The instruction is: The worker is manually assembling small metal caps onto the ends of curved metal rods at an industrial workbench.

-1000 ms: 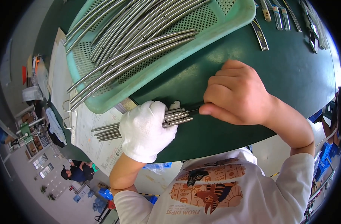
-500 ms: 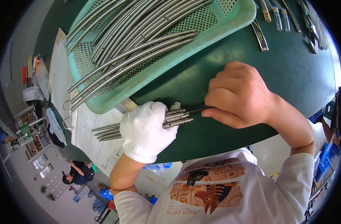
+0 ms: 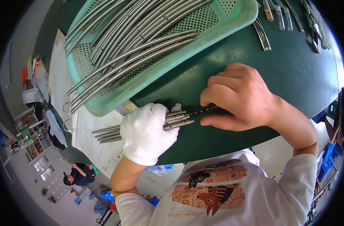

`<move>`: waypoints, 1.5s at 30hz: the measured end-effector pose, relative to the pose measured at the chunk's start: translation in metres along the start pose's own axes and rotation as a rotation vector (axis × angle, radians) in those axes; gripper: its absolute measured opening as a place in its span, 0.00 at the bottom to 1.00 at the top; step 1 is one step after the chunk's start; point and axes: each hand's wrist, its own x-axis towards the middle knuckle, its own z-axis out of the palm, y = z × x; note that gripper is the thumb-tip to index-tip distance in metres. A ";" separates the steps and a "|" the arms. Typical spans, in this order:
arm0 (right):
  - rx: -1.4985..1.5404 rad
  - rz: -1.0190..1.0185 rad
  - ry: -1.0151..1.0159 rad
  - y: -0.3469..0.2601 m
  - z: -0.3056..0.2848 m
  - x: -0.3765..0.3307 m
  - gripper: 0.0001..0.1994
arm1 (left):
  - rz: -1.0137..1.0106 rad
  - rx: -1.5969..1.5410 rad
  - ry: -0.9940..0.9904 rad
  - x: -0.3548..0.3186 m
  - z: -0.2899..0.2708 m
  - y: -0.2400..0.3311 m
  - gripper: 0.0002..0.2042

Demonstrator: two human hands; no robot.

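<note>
My left hand (image 3: 145,132), in a white glove, is wrapped around a bundle of slim metal tubes (image 3: 178,121). Their slotted ends stick out on the right, and their thinner lengths show on the left. From the tube ends a thin dark strip with pale marks (image 3: 202,110) reaches toward my bare right hand (image 3: 241,98). There the thumb stands apart from the curled fingers, and the strip lies in the gap, close under the index finger. Whether it touches that finger, I cannot tell.
A green perforated basket (image 3: 172,69) holding several curved metal tubes (image 3: 142,56) stands at the back left. Papers (image 3: 100,150) lie beneath it on the green table (image 3: 300,75). A cutter (image 3: 262,35), small vials (image 3: 284,19) and pliers (image 3: 315,35) lie back right. A person (image 3: 79,174) is far left.
My right thumb has come away from the fingers, opening the pinch, and more of the dark strip shows, its pale marks visible. My left hand keeps its hold on the tubes.
</note>
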 end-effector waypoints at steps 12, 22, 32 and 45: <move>-0.026 -0.002 0.018 -0.002 0.001 0.002 0.14 | -0.001 0.008 -0.027 0.000 -0.002 0.000 0.15; -0.030 0.020 -0.006 -0.003 0.002 0.000 0.14 | 0.002 0.025 -0.025 0.001 -0.001 0.001 0.16; -0.018 -0.054 0.031 -0.002 0.006 0.000 0.09 | 0.009 0.071 -0.016 0.001 0.000 0.001 0.16; -0.011 0.033 -0.005 -0.002 0.008 -0.001 0.12 | -0.030 0.090 -0.131 0.002 -0.004 0.003 0.14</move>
